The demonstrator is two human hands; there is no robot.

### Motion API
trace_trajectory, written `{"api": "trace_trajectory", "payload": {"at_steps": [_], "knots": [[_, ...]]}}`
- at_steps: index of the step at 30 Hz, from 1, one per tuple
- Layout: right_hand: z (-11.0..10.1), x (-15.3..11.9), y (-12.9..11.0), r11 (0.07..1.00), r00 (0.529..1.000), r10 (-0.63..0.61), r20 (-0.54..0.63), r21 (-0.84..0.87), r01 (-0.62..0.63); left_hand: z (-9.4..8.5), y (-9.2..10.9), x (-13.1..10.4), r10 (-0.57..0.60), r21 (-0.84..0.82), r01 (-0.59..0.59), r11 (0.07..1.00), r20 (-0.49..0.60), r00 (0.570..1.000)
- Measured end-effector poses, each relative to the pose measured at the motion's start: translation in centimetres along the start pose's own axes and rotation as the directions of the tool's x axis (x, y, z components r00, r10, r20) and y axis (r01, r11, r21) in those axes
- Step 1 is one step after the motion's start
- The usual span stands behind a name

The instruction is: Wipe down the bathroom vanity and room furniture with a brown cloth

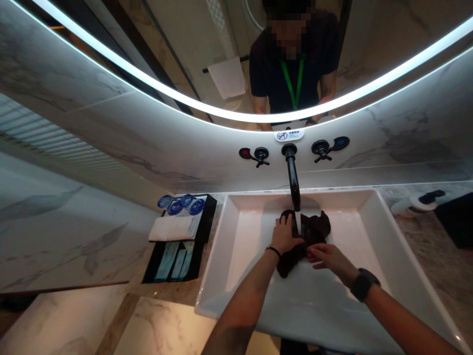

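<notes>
A dark brown, bunched wet-looking cloth [290, 261] lies in the white sink [251, 217] under the black spout. A stream of water falls from the spout onto it. My left hand [285, 239] rests over the cloth's left part, with its fingers at the far edge and its thumb stretched across the middle, holding it. At the near right side of the cloth is my right hand [328, 259], its fingers pointing left and slightly apart. Its fingertips look reddish and are at the cloth's edge; whether they touch it I cannot tell.
The black spout [293, 180] juts from the wall between two cross-shaped tap handles [260, 155]. On the left stands a black tray [202, 241] with white towels and blue-lidded items. A pump bottle [414, 204] and black box [458, 219] stand right. A lit mirror reflects a person.
</notes>
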State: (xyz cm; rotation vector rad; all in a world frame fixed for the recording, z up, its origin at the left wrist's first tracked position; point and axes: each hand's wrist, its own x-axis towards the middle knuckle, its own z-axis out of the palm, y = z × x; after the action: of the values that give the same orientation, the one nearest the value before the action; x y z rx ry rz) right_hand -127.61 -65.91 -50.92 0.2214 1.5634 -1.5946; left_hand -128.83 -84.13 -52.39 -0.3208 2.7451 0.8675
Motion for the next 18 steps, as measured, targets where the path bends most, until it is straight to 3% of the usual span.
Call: {"api": "trace_trajectory", "payload": {"at_steps": [2, 4, 8, 10, 14, 18], "knots": [[-0.2, -0.2, 0.2, 0.999, 0.999, 0.035, 0.009, 0.022, -0.035, 1.7, -0.3, -1.3, -0.017, 0.072, 0.016, 0.997, 0.021, 1.000], [-0.4, -0.4, 0.3, 0.997, 0.998, 0.063, 0.013, 0.048, -0.064, 2.0, -1.2, -1.6, -0.068, 0.040, 0.066, 0.997, 0.044, 0.997], [-0.7, -0.8, 0.5, 0.985, 0.993, 0.114, 0.033, 0.125, -0.117, -0.1, -3.6, -0.3, -0.178, -0.039, 0.178, 0.983, 0.006, 0.984], [-0.5, -0.7, 0.6, 0.971, 0.988, 0.142, 0.055, 0.188, -0.150, -0.7, -3.6, 0.5, -0.225, -0.053, 0.222, 0.974, -0.062, 0.972], [0.0, 1.0, 0.1, 0.925, 0.979, 0.193, 0.072, 0.321, -0.205, 0.4, 0.1, 0.2, -0.168, -0.087, 0.160, 0.983, -0.093, 0.981], [-0.5, 3.5, -1.2, 0.929, 0.990, 0.135, 0.042, 0.343, -0.142, 1.5, 5.4, -2.8, 0.143, -0.104, -0.149, 0.983, -0.064, 0.988]]}}
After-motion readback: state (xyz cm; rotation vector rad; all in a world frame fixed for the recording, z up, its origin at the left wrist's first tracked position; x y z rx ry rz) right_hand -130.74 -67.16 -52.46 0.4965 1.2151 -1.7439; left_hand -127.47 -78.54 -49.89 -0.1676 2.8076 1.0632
